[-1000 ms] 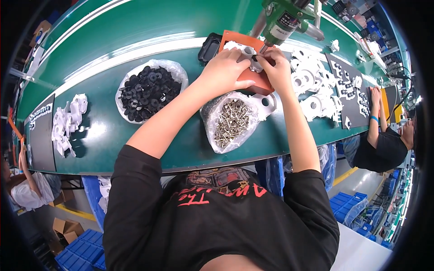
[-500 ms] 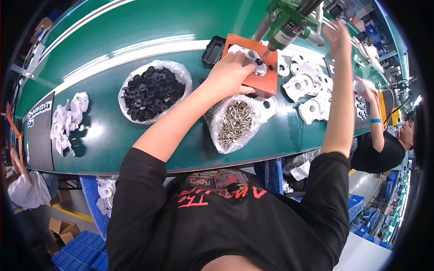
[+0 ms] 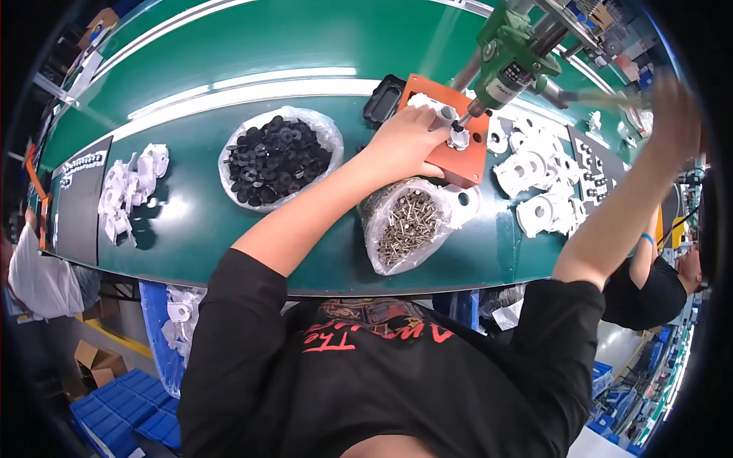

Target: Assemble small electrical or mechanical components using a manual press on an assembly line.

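Observation:
My left hand (image 3: 408,141) is closed around a white plastic part (image 3: 447,114) on an orange fixture block (image 3: 460,162), with its fingers hiding some of the part. The tip of a green hand press (image 3: 500,72) meets a small black piece (image 3: 457,126) on that part. Out at the far right, my right hand (image 3: 676,114) is blurred by motion. It appears closed at the end of the press lever (image 3: 603,99), which is smeared too. Just in front of the block lies a plastic bag of metal screws (image 3: 414,221).
Left of my forearm stands a bag of black round pieces (image 3: 279,160). White plastic parts (image 3: 534,172) lie right of the block, and more white parts (image 3: 130,191) lie at the left. A black tray (image 3: 384,99) sits behind. A co-worker (image 3: 649,286) is at the right.
My right hand has swung outward to the right and down, with the lever following. The press tip has come down onto the black piece. My left hand stays on the white part.

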Demonstrator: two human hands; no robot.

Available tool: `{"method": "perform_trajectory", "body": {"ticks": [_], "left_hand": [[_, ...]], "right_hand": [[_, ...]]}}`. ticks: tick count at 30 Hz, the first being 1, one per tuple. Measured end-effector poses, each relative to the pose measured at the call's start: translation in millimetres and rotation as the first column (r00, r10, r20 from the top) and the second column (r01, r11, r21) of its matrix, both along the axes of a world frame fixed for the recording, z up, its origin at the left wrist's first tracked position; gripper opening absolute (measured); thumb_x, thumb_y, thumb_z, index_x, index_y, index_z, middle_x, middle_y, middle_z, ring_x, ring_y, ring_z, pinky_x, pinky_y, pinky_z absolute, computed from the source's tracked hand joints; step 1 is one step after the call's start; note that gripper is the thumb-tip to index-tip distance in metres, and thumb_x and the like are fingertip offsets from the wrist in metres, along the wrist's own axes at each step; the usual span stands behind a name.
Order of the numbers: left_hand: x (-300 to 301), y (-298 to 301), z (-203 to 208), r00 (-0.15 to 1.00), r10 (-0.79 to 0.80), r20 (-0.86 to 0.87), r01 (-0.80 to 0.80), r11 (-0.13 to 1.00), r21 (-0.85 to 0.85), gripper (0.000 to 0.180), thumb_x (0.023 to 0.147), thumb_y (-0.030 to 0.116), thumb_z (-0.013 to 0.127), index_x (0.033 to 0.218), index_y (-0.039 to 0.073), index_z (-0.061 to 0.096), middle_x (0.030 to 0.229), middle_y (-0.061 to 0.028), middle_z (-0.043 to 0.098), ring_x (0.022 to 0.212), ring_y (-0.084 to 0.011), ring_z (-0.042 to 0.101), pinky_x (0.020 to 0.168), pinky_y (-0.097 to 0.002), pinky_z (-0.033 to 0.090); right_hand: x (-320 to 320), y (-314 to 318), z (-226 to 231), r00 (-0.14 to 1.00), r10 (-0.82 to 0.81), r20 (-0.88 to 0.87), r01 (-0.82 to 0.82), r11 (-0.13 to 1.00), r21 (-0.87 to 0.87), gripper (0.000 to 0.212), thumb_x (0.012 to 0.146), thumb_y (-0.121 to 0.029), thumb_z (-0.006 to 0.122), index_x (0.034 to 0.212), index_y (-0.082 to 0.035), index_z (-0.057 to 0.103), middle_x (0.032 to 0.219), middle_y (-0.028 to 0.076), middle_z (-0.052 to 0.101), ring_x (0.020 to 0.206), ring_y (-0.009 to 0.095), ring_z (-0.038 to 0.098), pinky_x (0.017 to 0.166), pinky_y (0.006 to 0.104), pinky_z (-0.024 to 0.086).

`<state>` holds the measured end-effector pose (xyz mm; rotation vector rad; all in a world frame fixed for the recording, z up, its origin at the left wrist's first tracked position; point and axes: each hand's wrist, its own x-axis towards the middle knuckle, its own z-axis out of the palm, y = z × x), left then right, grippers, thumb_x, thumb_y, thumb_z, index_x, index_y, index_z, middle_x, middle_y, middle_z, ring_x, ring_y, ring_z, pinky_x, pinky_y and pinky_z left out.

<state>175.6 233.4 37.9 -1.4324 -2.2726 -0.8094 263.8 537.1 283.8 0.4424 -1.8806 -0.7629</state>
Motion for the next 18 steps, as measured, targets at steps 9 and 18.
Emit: {"method": "perform_trajectory", "body": {"ticks": [9,18], "left_hand": [[-35.8,1.0,17.9,0.948,0.006,0.318,-0.002,1.000,-0.011,0.061,0.068,0.048,0.072,0.100,0.000,0.056,0.096,-0.0194,0.062,0.095,-0.0309,0.060,0.085,-0.0403,0.041],[-44.0,31.2,39.2,0.999,0.004,-0.043,-0.013,0.974,-0.228,0.043,0.071,0.042,0.066,0.102,0.013,0.061,0.106,-0.0128,0.061,0.106,-0.0327,0.056,0.100,-0.0496,0.031]], "right_hand": [[50.4,-119.3,-68.1,-0.129,0.810,0.572,0.343,0.578,-0.740,0.063,0.077,-0.059,0.060,0.100,-0.001,0.065,0.065,0.007,0.063,0.050,0.017,0.059,0.046,0.0287,0.045],[-101.4,-24.6,-47.9,0.604,0.678,-0.419,0.210,-0.643,-0.737,0.038,0.090,-0.045,0.051,0.109,-0.013,0.055,0.087,-0.001,0.063,0.074,0.014,0.059,0.063,0.0278,0.048]]}}
